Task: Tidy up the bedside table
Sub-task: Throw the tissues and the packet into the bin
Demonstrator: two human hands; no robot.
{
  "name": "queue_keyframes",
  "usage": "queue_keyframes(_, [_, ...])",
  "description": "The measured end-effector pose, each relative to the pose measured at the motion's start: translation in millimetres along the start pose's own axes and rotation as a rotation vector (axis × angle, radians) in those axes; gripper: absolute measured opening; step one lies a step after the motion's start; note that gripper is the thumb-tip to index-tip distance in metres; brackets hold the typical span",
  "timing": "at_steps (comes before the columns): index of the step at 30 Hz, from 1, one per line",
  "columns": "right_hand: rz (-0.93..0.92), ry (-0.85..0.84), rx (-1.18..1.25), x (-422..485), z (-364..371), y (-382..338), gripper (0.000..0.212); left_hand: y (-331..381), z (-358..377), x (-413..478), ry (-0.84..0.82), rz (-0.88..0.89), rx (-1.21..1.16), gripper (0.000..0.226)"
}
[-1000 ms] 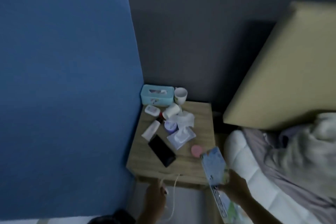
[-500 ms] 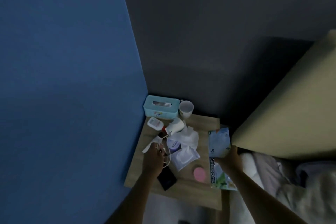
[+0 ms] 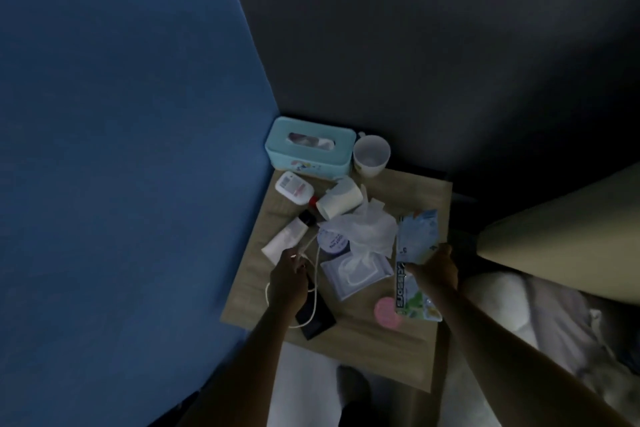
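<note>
Surface [image 3: 381, 350], near edge: black phone [image 3: 317, 319] and pink disc [image 3: 386, 312] lie loose. Left grip [image 3: 287, 279] pinches white cable [image 3: 314, 291] above phone. Right grip [image 3: 434, 270] closed round colourful booklet [image 3: 415, 239] at right side. Beyond: wipes pack [image 3: 353, 272], crumpled tissue [image 3: 367, 229], tube [image 3: 285, 239], tipped paper cup [image 3: 339, 203] scattered. Far corner: tissue box [image 3: 310, 152], mug [image 3: 371, 154] upright. Judged barely begun; nearly all left.

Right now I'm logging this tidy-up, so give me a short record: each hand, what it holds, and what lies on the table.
left hand: grips cable, above phone
right hand: holds packet at right side of table
back: tissue box, upright cup
middle: tipped paper cup, crumpled tissue, wipes
front: pink disc
</note>
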State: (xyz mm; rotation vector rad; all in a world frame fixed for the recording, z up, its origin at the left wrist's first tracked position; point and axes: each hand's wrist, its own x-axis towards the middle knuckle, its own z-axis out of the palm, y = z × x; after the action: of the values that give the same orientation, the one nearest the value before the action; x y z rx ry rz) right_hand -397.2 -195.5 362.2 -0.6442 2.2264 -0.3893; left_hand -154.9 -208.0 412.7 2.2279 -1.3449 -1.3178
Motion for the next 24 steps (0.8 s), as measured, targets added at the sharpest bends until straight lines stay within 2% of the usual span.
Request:
queue_keyframes(6, [-0.025, -0.037, -0.080, 12, 5, 7, 0.088, 1, -6, 0, 0.023, -0.009, -0.031, 0.058])
queue_keyframes(11, [-0.107, -0.058, -0.223, 10, -12, -1, 0.105, 13, -22, -15, 0.070, -0.020, -0.090, 0.067])
queue_keyframes(13, [-0.158, -0.066, -0.239, 2, -21, -9, 0.100, 15, -30, -23, 0.081, -0.002, -0.078, 0.067])
queue_keyframes(17, [-0.234, -0.069, -0.220, -26, -38, -32, 0.088, 15, -51, -42, 0.132, 0.067, -0.013, 0.054])
queue_keyframes(24, [-0.390, -0.080, -0.317, -68, -45, -56, 0.073, 20, -75, -72, 0.089, 0.185, 0.082, 0.046])
